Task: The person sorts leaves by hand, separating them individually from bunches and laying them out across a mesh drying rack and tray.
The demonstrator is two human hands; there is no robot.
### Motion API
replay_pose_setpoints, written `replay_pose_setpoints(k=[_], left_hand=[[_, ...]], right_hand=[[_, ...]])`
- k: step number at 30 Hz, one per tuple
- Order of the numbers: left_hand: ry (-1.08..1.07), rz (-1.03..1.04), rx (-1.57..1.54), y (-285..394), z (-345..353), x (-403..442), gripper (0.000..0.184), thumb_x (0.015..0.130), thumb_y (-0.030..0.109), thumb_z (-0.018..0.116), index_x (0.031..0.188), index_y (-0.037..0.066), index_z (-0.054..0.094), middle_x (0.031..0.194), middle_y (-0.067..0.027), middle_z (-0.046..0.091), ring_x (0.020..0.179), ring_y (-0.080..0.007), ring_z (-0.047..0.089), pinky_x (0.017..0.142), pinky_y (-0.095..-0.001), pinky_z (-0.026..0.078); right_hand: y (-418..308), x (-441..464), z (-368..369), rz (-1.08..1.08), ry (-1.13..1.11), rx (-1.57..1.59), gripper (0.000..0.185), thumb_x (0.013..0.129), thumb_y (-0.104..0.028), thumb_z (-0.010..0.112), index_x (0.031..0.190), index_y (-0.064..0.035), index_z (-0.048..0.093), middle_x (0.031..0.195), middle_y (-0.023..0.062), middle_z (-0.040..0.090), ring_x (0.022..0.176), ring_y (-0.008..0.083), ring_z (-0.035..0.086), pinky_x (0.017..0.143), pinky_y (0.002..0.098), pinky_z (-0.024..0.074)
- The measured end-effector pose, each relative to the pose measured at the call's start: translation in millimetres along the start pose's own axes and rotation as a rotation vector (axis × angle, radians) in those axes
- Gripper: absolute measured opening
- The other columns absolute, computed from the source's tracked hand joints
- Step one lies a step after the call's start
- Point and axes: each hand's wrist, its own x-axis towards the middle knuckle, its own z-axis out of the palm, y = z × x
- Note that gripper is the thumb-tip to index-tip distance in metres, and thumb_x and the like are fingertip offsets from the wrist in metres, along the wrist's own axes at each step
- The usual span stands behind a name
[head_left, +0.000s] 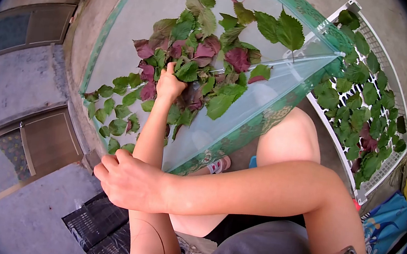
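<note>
A loose heap of perilla leaves point(205, 53), green and purple, lies on a green-edged mesh food cover point(130, 21). My left hand point(170, 85) is in the near side of this heap, fingers bent and closed at a green leaf point(187, 71); its fingertips are partly hidden. My right arm crosses over the left forearm. Held low at the cover's near left corner, my right hand point(130, 181) has curled fingers, and what they hold, if anything, cannot be made out. Beyond its fingers, single green leaves point(118, 126) lie spread along the mesh.
At the right stands a white plastic basket point(396, 64) with many perilla leaves spread over its slatted bottom. My bare knee point(291, 138) is between cover and basket. Black plastic sheeting point(100, 223) lies at lower left, and blue patterned cloth point(390, 216) at the right.
</note>
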Motion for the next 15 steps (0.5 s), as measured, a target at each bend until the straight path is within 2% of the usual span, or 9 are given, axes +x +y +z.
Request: replay_pose_setpoints(k=[3, 4, 5, 7, 9, 10, 13, 14, 15], left_hand=[[0.111, 0.019, -0.036, -18, -8, 7, 0.050, 0.069, 0.014, 0.065, 0.118, 0.010, 0.057, 0.101, -0.0189, 0.065, 0.096, -0.0332, 0.062, 0.083, -0.0406, 0.049], [0.192, 0.108, -0.108, -29, -10, 8, 0.041, 0.068, 0.013, 0.065, 0.109, 0.007, 0.061, 0.091, -0.0206, 0.066, 0.086, -0.0319, 0.065, 0.079, -0.0378, 0.050], [0.137, 0.133, -0.205, -27, -26, 1, 0.037, 0.070, 0.007, 0.066, 0.107, 0.003, 0.062, 0.094, -0.0173, 0.067, 0.083, -0.0279, 0.066, 0.076, -0.0347, 0.052], [-0.035, 0.093, -0.953, -57, -27, 16, 0.028, 0.075, 0.004, 0.068, 0.102, -0.001, 0.063, 0.094, -0.0122, 0.068, 0.080, -0.0226, 0.066, 0.073, -0.0324, 0.053], [-0.135, -0.091, -1.263, -49, -60, 1, 0.024, 0.079, 0.005, 0.069, 0.101, -0.002, 0.062, 0.095, -0.0087, 0.066, 0.081, -0.0198, 0.065, 0.073, -0.0318, 0.054], [-0.145, -0.153, -1.283, -49, -70, -2, 0.031, 0.083, 0.010, 0.066, 0.111, -0.001, 0.058, 0.102, -0.0101, 0.064, 0.087, -0.0208, 0.065, 0.075, -0.0335, 0.054], [-0.098, -0.162, -1.251, -59, -79, -3, 0.031, 0.088, 0.017, 0.063, 0.112, 0.000, 0.057, 0.102, -0.0089, 0.064, 0.088, -0.0196, 0.064, 0.078, -0.0330, 0.053], [-0.124, -0.105, -1.386, -70, -80, 1, 0.030, 0.088, 0.020, 0.062, 0.111, 0.000, 0.058, 0.102, -0.0089, 0.064, 0.090, -0.0196, 0.064, 0.079, -0.0327, 0.053], [-0.179, -0.158, -1.535, -81, -78, 5, 0.027, 0.089, 0.017, 0.061, 0.110, 0.001, 0.059, 0.102, -0.0087, 0.064, 0.092, -0.0201, 0.063, 0.081, -0.0327, 0.053]], right_hand=[[1, 0, -1, 0.013, -0.006, 0.009, 0.010, 0.067, -0.017, 0.061, 0.066, -0.0102, 0.068, 0.074, 0.0017, 0.051, 0.075, 0.0192, 0.050, 0.059, 0.0300, 0.0383], [2, 0, -3, 0.016, -0.005, 0.010, 0.010, 0.067, -0.017, 0.061, 0.066, -0.0102, 0.068, 0.074, 0.0017, 0.051, 0.075, 0.0192, 0.050, 0.059, 0.0300, 0.0383], [3, -1, -4, 0.016, -0.029, 0.010, 0.011, 0.068, -0.018, 0.060, 0.068, -0.0102, 0.068, 0.076, 0.0014, 0.050, 0.077, 0.0187, 0.049, 0.060, 0.0291, 0.0375], [4, -2, -6, 0.017, -0.053, 0.013, 0.013, 0.069, -0.020, 0.059, 0.070, -0.0102, 0.068, 0.079, 0.0011, 0.050, 0.079, 0.0182, 0.047, 0.062, 0.0282, 0.0367], [4, -2, -6, 0.009, -0.101, 0.010, 0.015, 0.071, -0.020, 0.058, 0.073, -0.0098, 0.069, 0.082, 0.0018, 0.052, 0.081, 0.0187, 0.048, 0.064, 0.0287, 0.0374], [3, -2, -5, 0.008, -0.100, 0.011, 0.015, 0.071, -0.020, 0.058, 0.073, -0.0098, 0.069, 0.082, 0.0018, 0.052, 0.081, 0.0187, 0.048, 0.064, 0.0287, 0.0374], [2, -4, 0, 0.017, -0.093, -0.012, 0.016, 0.072, -0.021, 0.058, 0.075, -0.0096, 0.069, 0.084, 0.0023, 0.053, 0.084, 0.0194, 0.049, 0.066, 0.0291, 0.0379], [2, -4, 0, 0.016, -0.095, -0.004, 0.016, 0.072, -0.021, 0.058, 0.075, -0.0096, 0.069, 0.085, 0.0023, 0.053, 0.085, 0.0196, 0.049, 0.067, 0.0291, 0.0382], [2, -4, 1, 0.016, -0.096, 0.004, 0.017, 0.072, -0.022, 0.058, 0.076, -0.0096, 0.069, 0.085, 0.0022, 0.054, 0.086, 0.0199, 0.049, 0.068, 0.0292, 0.0384]])
